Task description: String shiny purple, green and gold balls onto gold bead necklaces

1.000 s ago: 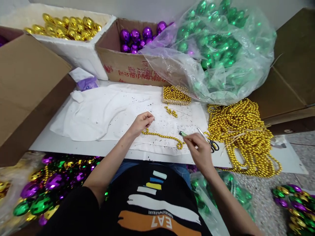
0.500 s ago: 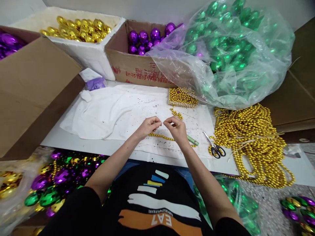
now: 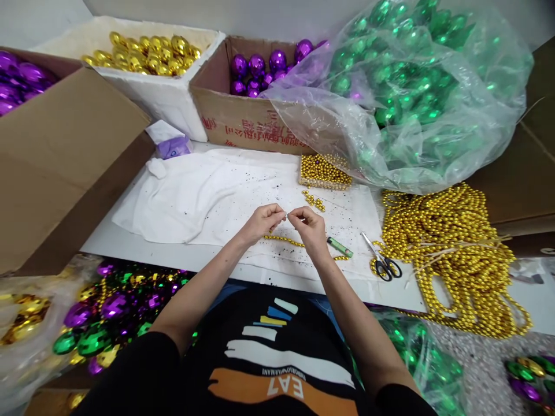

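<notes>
My left hand [image 3: 267, 221] and my right hand [image 3: 309, 224] are close together over the white cloth, fingertips pinched and nearly meeting. Whatever sits between the fingertips is too small to make out. Beneath them a string of gold beads [image 3: 284, 239] runs along the cloth, its middle part hidden by my right hand and wrist. A slim green object [image 3: 339, 247] lies right of my right wrist. Scissors with black handles [image 3: 383, 267] rest farther right, blades apart. Several loose gold beads [image 3: 314, 200] lie beyond my right hand, in front of a small box of gold beads [image 3: 326, 172].
A heap of gold bead strands [image 3: 446, 248] covers the table's right side. Behind stand a foam box [image 3: 160, 95] of gold ornaments, a carton [image 3: 247, 124] of purple balls and a clear bag [image 3: 427, 110] of green ones. An open carton [image 3: 73, 167] leans in from the left.
The view has shifted slightly, so the surroundings sit a little farther right. Both hands keep their pinched pose, with the fingertips slightly closer together.
</notes>
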Motion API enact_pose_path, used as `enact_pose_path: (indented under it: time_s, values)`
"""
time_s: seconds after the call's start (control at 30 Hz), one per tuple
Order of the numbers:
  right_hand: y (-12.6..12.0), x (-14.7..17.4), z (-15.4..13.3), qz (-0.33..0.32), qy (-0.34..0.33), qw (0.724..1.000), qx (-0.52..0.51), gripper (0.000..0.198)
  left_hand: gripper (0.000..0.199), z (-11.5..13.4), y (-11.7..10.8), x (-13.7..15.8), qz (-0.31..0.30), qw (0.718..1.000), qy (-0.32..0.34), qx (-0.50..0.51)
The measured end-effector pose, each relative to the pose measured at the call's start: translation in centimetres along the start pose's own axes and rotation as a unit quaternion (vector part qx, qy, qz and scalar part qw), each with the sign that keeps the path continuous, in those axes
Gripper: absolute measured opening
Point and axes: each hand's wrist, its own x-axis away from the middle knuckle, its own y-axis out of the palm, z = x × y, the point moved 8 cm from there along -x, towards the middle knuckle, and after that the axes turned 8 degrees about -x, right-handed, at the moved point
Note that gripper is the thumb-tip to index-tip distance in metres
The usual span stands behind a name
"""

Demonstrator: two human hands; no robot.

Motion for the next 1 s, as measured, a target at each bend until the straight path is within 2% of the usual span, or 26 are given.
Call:
enact_pose_path:
  time_s: [0.13,0.23,0.33,0.4,0.5,0.63,0.7,0.77,0.83,0.9,0.93,1.0]
  values:
    - [-1.2,0.7,0.2,0.029,-0.003,0.999,0.014,0.012,0.029,0.0,0.0,0.0,0.007,1.000,-0.010,-0.005]
    - [-2.1,1.4,-1.4,0.059,-0.082,0.989,0.104,0.015,0.028,-0.1,-0.2,0.1,0.009,1.000,-0.013,-0.013]
    - [-1.3,2.0,-3.1,0.035,-0.182,0.960,0.208,0.017,0.028,-0.4,-0.1,0.0,0.001,1.000,-0.004,-0.012]
    - [-0.6,2.2,-3.5,0.017,-0.216,0.946,0.243,0.015,0.027,-0.6,-0.1,0.0,-0.002,1.000,0.000,-0.012]
    - [-0.2,1.7,-2.7,0.003,-0.183,0.960,0.210,0.011,0.026,-1.1,-0.1,0.1,-0.005,1.000,-0.001,-0.016]
    - [-0.3,0.9,-0.5,-0.008,-0.061,0.996,0.070,0.013,0.027,-1.3,0.1,0.4,-0.018,1.000,-0.001,-0.021]
    - [-0.5,0.8,0.2,0.003,-0.016,1.000,0.012,0.013,0.027,-1.0,0.2,0.6,-0.023,0.999,0.000,-0.034]
    - [-1.0,0.8,0.2,0.027,-0.001,1.000,-0.011,0.013,0.024,-0.3,-0.3,0.9,0.003,0.997,0.023,-0.072]
    - [-1.5,0.9,-0.5,0.051,-0.020,0.998,0.011,0.013,0.022,0.7,-1.6,1.3,0.076,0.988,0.051,-0.121]
    - [-1.6,1.2,-1.8,0.068,-0.065,0.993,0.069,0.013,0.023,0.8,-2.4,1.6,0.119,0.984,0.034,-0.130]
    - [-1.5,1.4,-2.5,0.072,-0.093,0.988,0.102,0.014,0.026,0.3,-2.2,1.5,0.103,0.989,0.003,-0.108]
    - [-0.6,2.1,-3.6,0.068,-0.152,0.971,0.174,0.015,0.036,-1.1,-1.0,1.2,0.027,0.997,-0.075,-0.019]
